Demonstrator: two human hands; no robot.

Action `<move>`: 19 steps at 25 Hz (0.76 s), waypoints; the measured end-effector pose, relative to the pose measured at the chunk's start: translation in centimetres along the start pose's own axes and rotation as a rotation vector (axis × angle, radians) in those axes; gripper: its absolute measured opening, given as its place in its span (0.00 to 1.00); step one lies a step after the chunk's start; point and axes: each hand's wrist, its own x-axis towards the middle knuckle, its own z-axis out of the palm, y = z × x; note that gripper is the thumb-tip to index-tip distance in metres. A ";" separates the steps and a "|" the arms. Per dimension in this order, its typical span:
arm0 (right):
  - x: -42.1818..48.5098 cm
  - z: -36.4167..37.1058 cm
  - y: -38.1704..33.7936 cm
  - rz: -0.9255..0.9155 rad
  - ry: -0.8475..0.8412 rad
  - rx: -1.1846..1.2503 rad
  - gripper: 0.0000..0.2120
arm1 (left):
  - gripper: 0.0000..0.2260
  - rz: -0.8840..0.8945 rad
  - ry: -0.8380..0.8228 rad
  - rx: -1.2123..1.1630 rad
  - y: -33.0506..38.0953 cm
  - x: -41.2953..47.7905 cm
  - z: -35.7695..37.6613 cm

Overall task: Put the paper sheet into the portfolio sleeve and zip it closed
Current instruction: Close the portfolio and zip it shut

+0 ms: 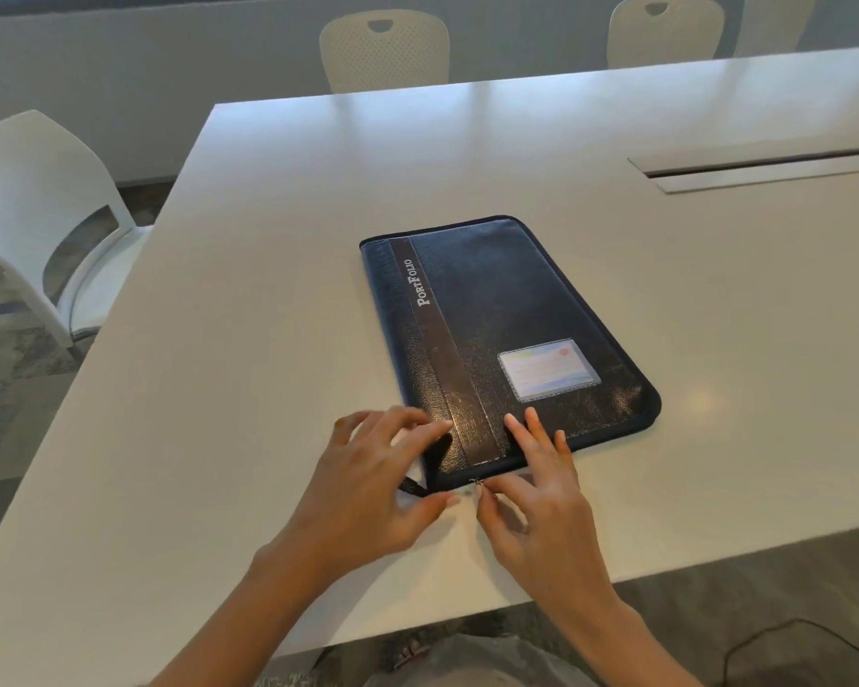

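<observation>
The near edge of the white table (179, 488) ran under both wrists. The left hand (368, 483) lay open with its fingers spread. Its fingertips pressed on the near left corner of the portfolio (512, 309), and its thumb lay on the table. Just beside that thumb a small dark strap (411, 488) stuck out from the corner. The right hand (536, 498) pinched the tiny metal zipper pull (477, 483) between thumb and first finger at the portfolio's near edge, and its other fingers lay straight on the cover. Left of the left hand there was lots of bare, smooth, shiny table, with more to the right of the right hand.

Past the fingertips the portfolio lay flat with its cover down. It was a dark rectangle with round corners and a wrinkly leather look. A brown band (447, 349) reading "PortFolio" ran up it, and a clear card pocket (549, 369) sat beyond the right hand's fingers. Farther right was a long slot (764, 173) in the table. Beyond the far edge stood a dotted chair (384, 54) and another pale chair (665, 34) — and a white chair (36, 200) stood far to the left.
</observation>
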 end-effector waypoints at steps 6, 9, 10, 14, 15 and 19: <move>-0.1 -0.2 -0.2 0.000 -0.002 0.025 0.02 | 0.20 0.211 0.182 0.089 0.2 2.0 1.9; -0.1 -0.2 -0.4 -0.025 0.010 0.041 0.04 | 0.20 0.330 0.263 0.178 -0.4 2.4 2.3; -0.1 -0.2 -0.5 -0.030 0.013 0.044 0.05 | 0.20 0.351 0.282 0.199 -0.6 2.4 2.4; 0.0 -0.1 -0.6 -0.037 0.025 0.049 0.05 | 0.19 0.378 0.334 0.217 -0.6 2.5 2.5; 0.0 0.0 -0.7 -0.044 0.029 0.048 0.05 | 0.18 0.380 0.337 0.220 -0.6 2.6 2.4; 0.1 -0.1 -0.6 -0.054 0.067 0.061 0.05 | 0.17 0.383 0.348 0.221 -0.6 2.5 2.3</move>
